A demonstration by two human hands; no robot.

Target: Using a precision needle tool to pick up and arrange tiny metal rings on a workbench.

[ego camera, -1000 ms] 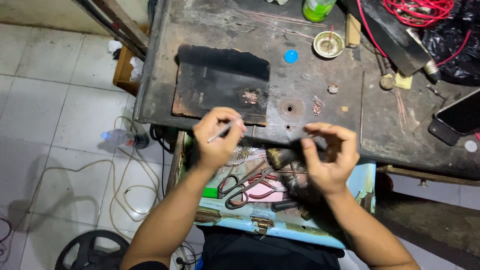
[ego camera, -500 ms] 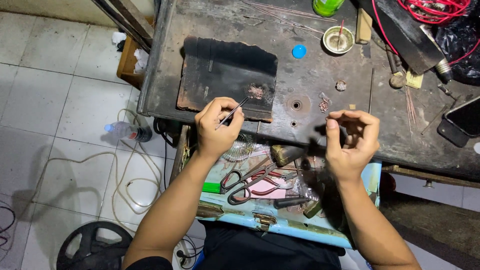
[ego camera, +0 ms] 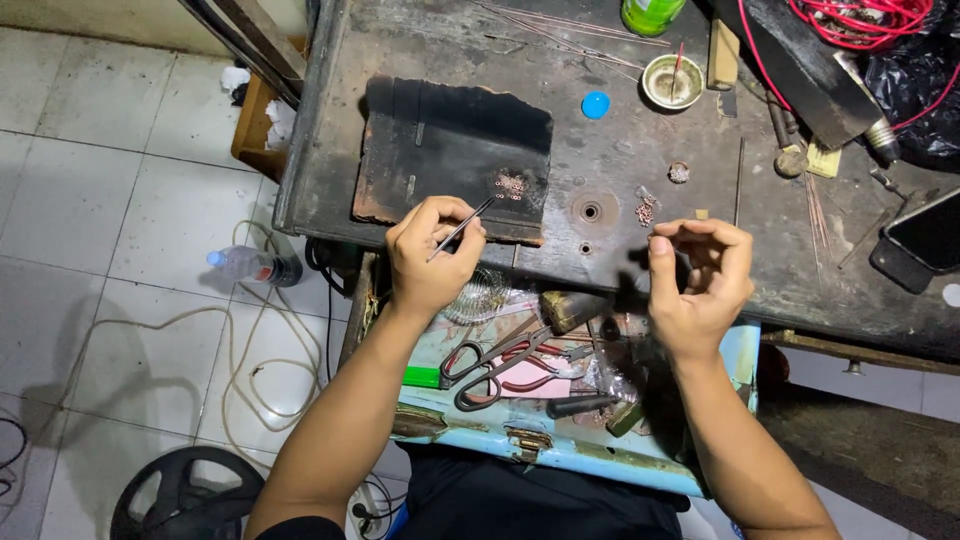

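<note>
My left hand (ego camera: 428, 255) pinches thin metal tweezers (ego camera: 462, 227) whose tip points up right toward a small cluster of tiny copper rings (ego camera: 511, 185) on a charred black board (ego camera: 440, 150). My right hand (ego camera: 698, 275) hovers over the near edge of the dark workbench (ego camera: 620, 150), fingers curled with thumb and forefinger close together; whether something tiny sits between them is too small to tell. More small copper bits (ego camera: 646, 208) lie just above the right hand, beside a round hole (ego camera: 590, 211) in the bench.
An open light-blue drawer (ego camera: 560, 455) below the bench holds shears (ego camera: 490, 365), red-handled pliers and other tools. A small metal bowl (ego camera: 672, 82), blue cap (ego camera: 595, 104), green bottle (ego camera: 650, 14), red wire coil (ego camera: 860, 14) and phone (ego camera: 925, 240) sit on the bench. A water bottle (ego camera: 250, 266) lies on the tiled floor.
Both hands have moved apart; the right hand shifted right and up over the bench edge. The left hand kept the tweezers and turned their tip toward the ring cluster.
</note>
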